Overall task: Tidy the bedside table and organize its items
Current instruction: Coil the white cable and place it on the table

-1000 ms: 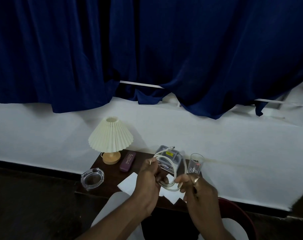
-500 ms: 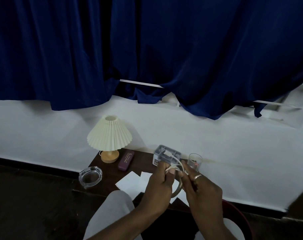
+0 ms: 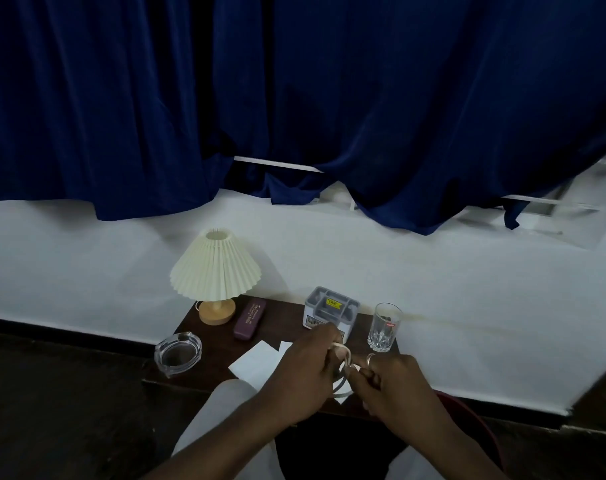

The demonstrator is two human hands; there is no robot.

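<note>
Head view: one dark wooden table (image 3: 287, 329) stands against a white wall under blue curtains (image 3: 294, 98). On it are one lamp (image 3: 215, 271) at 10 o'clock, one maroon case (image 3: 249, 318) with unreadable lettering, one ashtray (image 3: 178, 353) at 8, one organizer box (image 3: 331, 308) with a yellow sticker, one glass (image 3: 384, 327) and white papers (image 3: 256, 362). Left hand (image 3: 303, 375) and right hand (image 3: 395, 382), fingers clamped on a coiled white cable (image 3: 343, 362), hover over the table's near edge at 5 o'clock.

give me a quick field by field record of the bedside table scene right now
left hand: gripping coiled white cable
right hand: gripping same cable
lamp: back left of table, upright
purple case: beside lamp
grey organizer: back centre
glass: upright, right of organizer
ashtray: front left corner
white papers: front edge
</note>
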